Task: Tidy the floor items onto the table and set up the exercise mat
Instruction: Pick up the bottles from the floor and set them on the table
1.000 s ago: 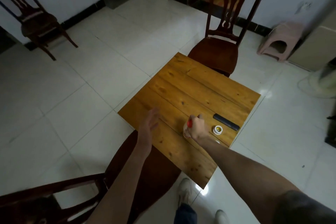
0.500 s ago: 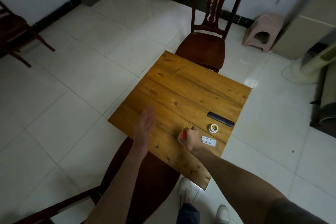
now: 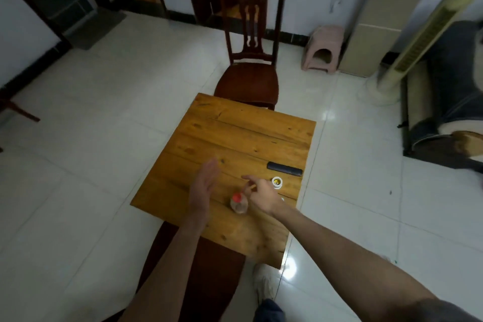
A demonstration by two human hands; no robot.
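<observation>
**Both hands open above the table, bottle standing free**

The right hand (image 3: pixel 262 195) hovers over the wooden table (image 3: pixel 235 138) with fingers loosely spread and the index finger stretched toward ten o'clock, gripping nothing. Just at its eight o'clock stands a clear bottle (image 3: pixel 238 204) with a red cap, upright on the tabletop, apart from the fingers. The left hand (image 3: pixel 203 188) is held edge-on at the bottle's nine o'clock, palm flat and facing right, fingers straight and together, empty.

At the right hand's two o'clock sits a small white round container (image 3: pixel 277 182), and beyond it a dark flat remote-like bar (image 3: pixel 285 169). No label or writing is legible on any of them.

A dark wooden chair (image 3: pixel 248 81) stands at the table's twelve o'clock edge.
</observation>
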